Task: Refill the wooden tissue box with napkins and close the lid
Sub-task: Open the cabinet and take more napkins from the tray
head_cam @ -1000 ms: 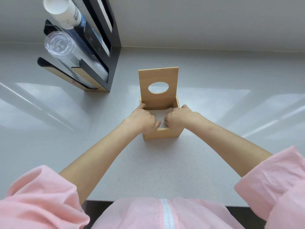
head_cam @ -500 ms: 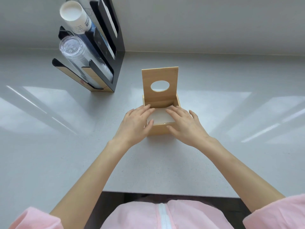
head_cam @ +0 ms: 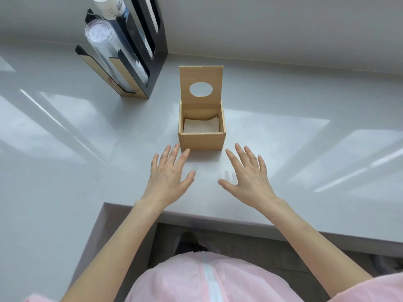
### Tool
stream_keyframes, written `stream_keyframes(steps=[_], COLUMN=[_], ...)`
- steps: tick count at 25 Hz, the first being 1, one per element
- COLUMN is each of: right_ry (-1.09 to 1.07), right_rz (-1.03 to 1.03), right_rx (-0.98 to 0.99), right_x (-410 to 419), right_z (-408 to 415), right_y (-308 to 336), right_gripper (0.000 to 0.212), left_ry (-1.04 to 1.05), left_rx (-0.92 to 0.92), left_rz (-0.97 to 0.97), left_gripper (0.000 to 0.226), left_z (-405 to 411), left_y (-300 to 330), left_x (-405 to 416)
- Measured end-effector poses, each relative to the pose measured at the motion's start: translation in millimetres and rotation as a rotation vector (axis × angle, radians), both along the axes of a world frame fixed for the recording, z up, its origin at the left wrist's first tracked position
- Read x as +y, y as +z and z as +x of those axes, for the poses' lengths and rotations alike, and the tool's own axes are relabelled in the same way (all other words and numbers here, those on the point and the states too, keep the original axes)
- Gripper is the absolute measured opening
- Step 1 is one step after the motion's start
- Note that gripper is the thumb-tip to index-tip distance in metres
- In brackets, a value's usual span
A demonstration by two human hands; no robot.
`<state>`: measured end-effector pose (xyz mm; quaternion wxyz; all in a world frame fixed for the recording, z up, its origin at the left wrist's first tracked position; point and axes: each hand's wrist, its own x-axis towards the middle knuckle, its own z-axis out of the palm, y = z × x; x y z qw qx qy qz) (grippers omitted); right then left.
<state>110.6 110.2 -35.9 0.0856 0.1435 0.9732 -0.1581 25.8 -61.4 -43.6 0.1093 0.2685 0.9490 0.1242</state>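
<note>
The wooden tissue box (head_cam: 201, 140) stood on the pale grey counter (head_cam: 283, 149), a little above the middle of the view, its front wall facing the person. Its lid (head_cam: 201, 88) was raised upright at the box's 12 o'clock edge, and the oval opening (head_cam: 200, 89) cut through the lid showed the counter behind it. Inside the box lay a stack of white napkins (head_cam: 201, 125), sitting low against the bottom and reaching nearly from the left wall to the right wall; the top napkin looked slightly rumpled at its far edge.

Both hands were empty, palms down, fingers spread wide. The left hand (head_cam: 169, 178) was at the box's 7 o'clock, with the tip of its index finger close to the lower left corner of the front wall; whether it touched the wood could not be told. The right hand (head_cam: 248, 175) was at the box's 5 o'clock, clear of the box, with its faint reflection showing on the glossy counter just beside the thumb. Whether either palm rested on the counter or hung just over it could not be told.

At the box's 10 o'clock stood a black cup dispenser (head_cam: 139, 51) holding a sleeve of clear plastic cups (head_cam: 113, 55) and, above it, a stack of white paper cups (head_cam: 109, 7). The person wore a pink garment (head_cam: 196, 280) with a white zip down the front.
</note>
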Motion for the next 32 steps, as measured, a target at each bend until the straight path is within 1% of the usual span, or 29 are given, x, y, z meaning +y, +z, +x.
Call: stream_keyframes(steps=[6, 12, 14, 18, 22, 25, 29, 32], right_ry=[0.025, 0.072, 0.100, 0.152, 0.190, 0.201, 0.200, 0.190], right_rz=[0.001, 0.006, 0.018, -0.001, -0.030, -0.059, -0.045, -0.052], right_rx=[-0.045, -0.052, -0.064, -0.056, -0.043, -0.046, -0.095, -0.119], right_x=[2, -2, -8, -18, -27, -32, -38, -42], right_z=[63, 119, 135, 160, 172, 173, 167, 162], right_y=[-6, -12, -15, -18, -21, -26, -43, -60], right_gripper=[0.073, 0.072, 0.071, 0.069, 0.069, 0.067, 0.065, 0.063], left_ry=[0.084, 0.138, 0.148, 0.170, 0.159, 0.141, 0.122, 0.061], left_rx=[-0.055, -0.048, -0.045, -0.057, -0.048, -0.039, -0.030, -0.006], left_rz=[-0.018, 0.029, 0.016, -0.005, -0.032, -0.013, -0.018, -0.026], left_gripper=[0.060, 0.061, 0.062, 0.073, 0.076, 0.087, 0.083, 0.081], left_z=[69, 133, 154, 185, 199, 198, 188, 182], left_y=[-8, -15, -18, -24, -28, -32, -47, -65], left_x=[-2, -13, -18, -26, -29, -31, -38, -42])
